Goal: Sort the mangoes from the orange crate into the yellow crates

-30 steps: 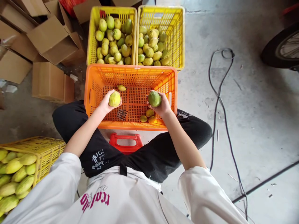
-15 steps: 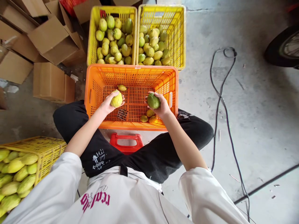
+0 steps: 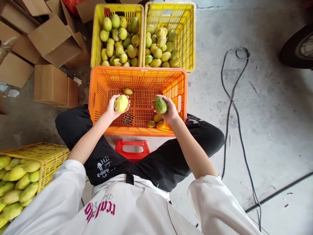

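My left hand (image 3: 111, 110) is closed round a yellow-green fruit (image 3: 121, 103), held above the orange crate (image 3: 97, 88). My right hand (image 3: 169, 112) grips a greener fruit (image 3: 160, 105) over the crate's right half. One loose fruit (image 3: 127, 91) lies at the crate's far side. Three small fruits (image 3: 155, 121) lie on the crate floor just under my right hand. A dark object (image 3: 127, 119) lies on the crate floor near the front.
Two yellow crates (image 3: 144, 36) full of green-yellow fruit stand behind the orange one. Another yellow crate (image 3: 46, 156) of fruit is at my left. Cardboard boxes (image 3: 51, 42) pile up at the far left. A red stool (image 3: 132, 148) sits between my legs. A black cable (image 3: 230, 98) runs across the floor on the right.
Both hands stay over the orange crate. The left hand has turned its fruit slightly; the right hand has shifted a little toward me with its fruit.
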